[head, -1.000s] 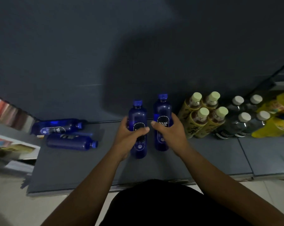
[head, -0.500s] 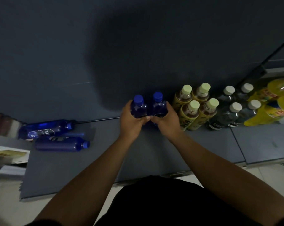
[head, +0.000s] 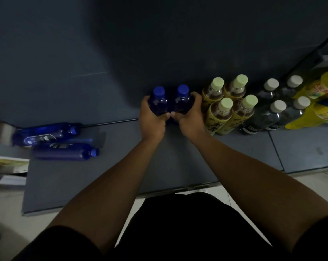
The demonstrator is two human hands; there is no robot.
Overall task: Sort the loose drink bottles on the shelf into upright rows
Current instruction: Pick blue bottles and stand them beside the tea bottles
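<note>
Left hand wrapped round upright blue bottle; right hand wrapped round its twin, both at shelf back. Two fallen bottles lie well left of left hand, long axes sideways, caps toward hand; left hand nearer.

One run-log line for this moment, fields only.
left hand: gripping upright blue bottle | right hand: gripping second upright blue bottle | placement: beside yellow-labelled bottles | pending: two blue bottles lying flat
</note>
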